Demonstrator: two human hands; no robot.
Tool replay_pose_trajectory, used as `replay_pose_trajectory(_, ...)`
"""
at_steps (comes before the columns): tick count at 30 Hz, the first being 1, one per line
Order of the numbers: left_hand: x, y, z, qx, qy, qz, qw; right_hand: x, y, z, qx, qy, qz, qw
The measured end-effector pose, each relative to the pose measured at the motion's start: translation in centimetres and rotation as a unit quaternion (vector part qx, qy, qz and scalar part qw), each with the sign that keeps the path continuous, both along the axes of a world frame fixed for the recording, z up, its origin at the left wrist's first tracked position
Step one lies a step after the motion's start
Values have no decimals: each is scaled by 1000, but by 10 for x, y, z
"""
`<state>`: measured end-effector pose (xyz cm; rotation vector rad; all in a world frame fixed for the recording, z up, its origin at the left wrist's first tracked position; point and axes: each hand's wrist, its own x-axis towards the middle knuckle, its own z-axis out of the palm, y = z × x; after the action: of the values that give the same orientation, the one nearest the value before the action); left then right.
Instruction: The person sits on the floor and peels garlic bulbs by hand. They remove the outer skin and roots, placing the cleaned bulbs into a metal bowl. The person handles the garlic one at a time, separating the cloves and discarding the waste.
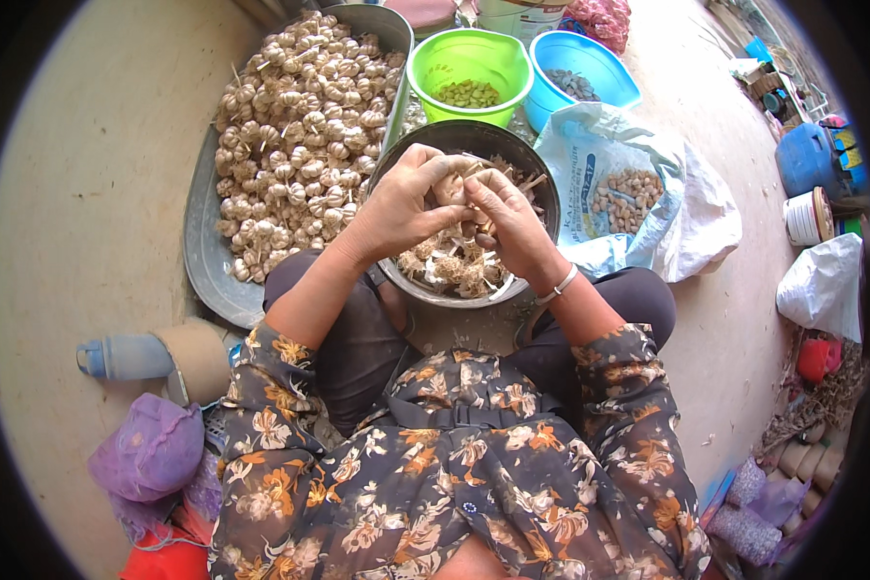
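Observation:
My left hand (409, 203) grips a garlic bulb (449, 190) between thumb and fingers. The fingers of my right hand (507, 221) press against the bulb's right side; whether they pinch a loose clove is hidden. Both hands are over a round metal basin (399, 279) that holds garlic roots, skins and dry stalks (453, 268). To the left, a large heap of whole garlic bulbs (304, 145) fills a grey metal tub (214, 268).
Beyond the basin stand a green bucket (471, 54) and a blue bucket (583, 51), both with cloves inside. An opened printed sack (580, 167) with cloves lies at right. A blue bottle (127, 357) and a purple mesh bag (148, 449) lie at left. Containers (808, 217) line the right wall.

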<state>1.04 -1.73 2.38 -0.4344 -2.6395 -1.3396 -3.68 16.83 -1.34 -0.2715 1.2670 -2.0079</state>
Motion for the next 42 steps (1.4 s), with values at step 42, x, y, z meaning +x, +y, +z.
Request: replay_pose_trajectory(42, 0, -1, -9, 303, -139, 4, 943, -69, 75, 16, 326, 422, -49, 845)
